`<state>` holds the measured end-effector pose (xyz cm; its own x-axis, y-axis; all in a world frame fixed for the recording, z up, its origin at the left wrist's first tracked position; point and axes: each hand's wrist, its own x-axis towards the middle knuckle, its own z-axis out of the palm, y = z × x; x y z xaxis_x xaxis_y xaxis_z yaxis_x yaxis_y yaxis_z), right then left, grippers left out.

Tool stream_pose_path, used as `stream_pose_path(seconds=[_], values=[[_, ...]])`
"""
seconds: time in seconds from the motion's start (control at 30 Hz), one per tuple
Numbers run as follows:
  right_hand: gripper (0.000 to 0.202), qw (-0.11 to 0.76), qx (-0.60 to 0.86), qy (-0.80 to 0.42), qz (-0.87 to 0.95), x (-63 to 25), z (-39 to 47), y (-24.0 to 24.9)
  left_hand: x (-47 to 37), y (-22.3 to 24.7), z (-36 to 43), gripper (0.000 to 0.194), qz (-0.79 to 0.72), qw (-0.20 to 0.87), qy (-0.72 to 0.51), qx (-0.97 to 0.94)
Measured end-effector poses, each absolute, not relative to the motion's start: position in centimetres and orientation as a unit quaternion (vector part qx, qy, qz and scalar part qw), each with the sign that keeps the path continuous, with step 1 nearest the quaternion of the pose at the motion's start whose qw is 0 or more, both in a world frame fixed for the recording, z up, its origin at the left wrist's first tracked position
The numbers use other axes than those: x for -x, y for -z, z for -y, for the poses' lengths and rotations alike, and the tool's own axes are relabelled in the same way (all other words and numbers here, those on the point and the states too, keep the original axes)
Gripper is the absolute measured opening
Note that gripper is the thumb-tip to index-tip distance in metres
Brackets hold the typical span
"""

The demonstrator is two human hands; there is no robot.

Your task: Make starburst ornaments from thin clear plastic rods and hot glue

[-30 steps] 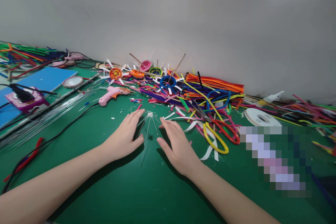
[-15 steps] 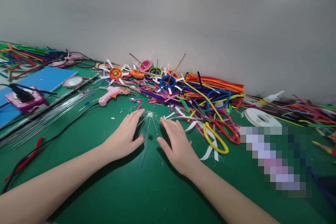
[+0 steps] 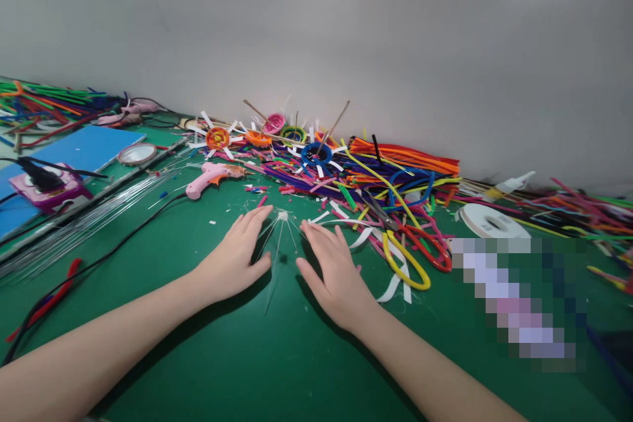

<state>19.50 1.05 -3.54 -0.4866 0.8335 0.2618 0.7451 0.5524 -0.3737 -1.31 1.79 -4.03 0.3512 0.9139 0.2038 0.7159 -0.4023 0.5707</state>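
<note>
Between my hands stands a small frame of thin, stiff wires [image 3: 279,247] that fan out from a white hub [image 3: 282,215]. Its spokes spread down toward the green table. My left hand [image 3: 237,250] is on its left side, open, with thumb and fingers apart. On the other side my right hand [image 3: 333,270] is also open, fingers stretched toward the spokes. Neither hand grips anything. Whether the fingertips touch the outer wires I cannot tell. White paper strips [image 3: 363,237] lie just beyond my right fingers.
A pink glue gun [image 3: 205,179] with a black cord lies left of centre. Scissors [image 3: 405,254] with yellow and red handles are at right, near a white ribbon roll [image 3: 494,221]. Colourful pipe cleaners [image 3: 405,158] pile along the wall. Long wires [image 3: 113,201] lie at left.
</note>
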Motion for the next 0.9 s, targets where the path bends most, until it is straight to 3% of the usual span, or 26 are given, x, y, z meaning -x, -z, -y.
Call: stream_pose_path(seconds=[0.4, 0.9], values=[[0.049, 0.229, 0.456, -0.129, 0.850, -19.6, -1.3, 3.7, 1.3, 4.0, -1.8, 0.065, -0.510, 0.193, -0.259, -0.797], [0.068, 0.237, 0.454, -0.106, 0.852, -19.9, -1.6, 4.6, 1.3, 4.1, -1.8, 0.064, -0.508, 0.192, -0.260, -0.799]])
